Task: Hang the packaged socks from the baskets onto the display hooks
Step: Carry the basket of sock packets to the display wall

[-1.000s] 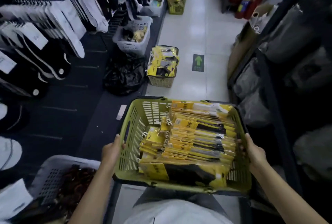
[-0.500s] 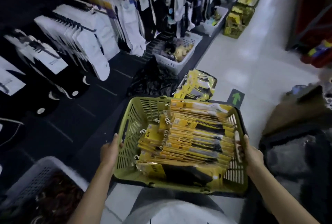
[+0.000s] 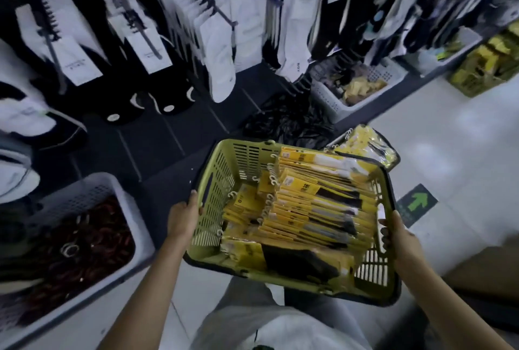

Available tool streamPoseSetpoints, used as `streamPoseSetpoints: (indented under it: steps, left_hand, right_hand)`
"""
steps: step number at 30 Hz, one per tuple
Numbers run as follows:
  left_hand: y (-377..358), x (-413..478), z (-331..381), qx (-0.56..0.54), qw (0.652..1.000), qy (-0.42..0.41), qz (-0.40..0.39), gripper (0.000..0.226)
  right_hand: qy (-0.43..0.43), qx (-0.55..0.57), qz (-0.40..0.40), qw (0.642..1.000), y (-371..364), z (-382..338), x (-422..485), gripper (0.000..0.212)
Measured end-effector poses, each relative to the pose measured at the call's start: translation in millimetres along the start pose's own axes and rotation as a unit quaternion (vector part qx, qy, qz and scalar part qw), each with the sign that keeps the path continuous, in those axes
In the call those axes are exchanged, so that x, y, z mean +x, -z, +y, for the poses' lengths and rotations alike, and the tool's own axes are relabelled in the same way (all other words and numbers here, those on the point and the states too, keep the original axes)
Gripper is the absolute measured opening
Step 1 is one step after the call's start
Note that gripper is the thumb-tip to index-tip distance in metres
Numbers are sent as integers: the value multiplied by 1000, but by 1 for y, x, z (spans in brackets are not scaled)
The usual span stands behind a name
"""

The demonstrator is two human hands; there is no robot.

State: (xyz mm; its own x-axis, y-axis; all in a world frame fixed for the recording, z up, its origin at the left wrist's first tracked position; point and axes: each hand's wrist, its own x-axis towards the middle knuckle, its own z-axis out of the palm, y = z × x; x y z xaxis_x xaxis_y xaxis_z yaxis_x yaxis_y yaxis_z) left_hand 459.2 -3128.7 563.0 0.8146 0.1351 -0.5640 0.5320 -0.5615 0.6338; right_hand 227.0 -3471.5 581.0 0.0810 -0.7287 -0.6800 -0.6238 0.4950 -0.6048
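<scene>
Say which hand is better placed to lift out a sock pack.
Probably left: the left hand grips the green plastic basket beside the hanger ends of the yellow packaged socks, nearest the sock display.

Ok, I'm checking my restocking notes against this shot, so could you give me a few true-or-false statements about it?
1. The left hand and the right hand both grip the green basket by its sides. True.
2. The green basket is empty. False: it is packed with yellow packaged socks.
3. A white basket stands on the floor at the person's left. True.
4. The green floor arrow lies left of the green basket. False: the green floor arrow lies to its right.
</scene>
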Motion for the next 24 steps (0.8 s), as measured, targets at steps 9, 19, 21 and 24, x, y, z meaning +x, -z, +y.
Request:
streamPoseSetpoints:
  steps: [9,19,21,24]
  left_hand:
    - [-54,-40,-68,-51,982,94,157,52]
    - [-117,-18,-195,-140,936,242,213,55]
    - [-133,2,-231,-149,928,265,213,55]
    - [-154,30,-282,-153,925,271,220,55]
  right_hand:
    - [59,-143,-106,982,-52,-47,88,44]
    - [102,-220,-165,956,-154,18,171,46]
    - [113,-218,-167,955,-180,53,192,46]
    - [126,-216,-180,951,-214,105,222,38]
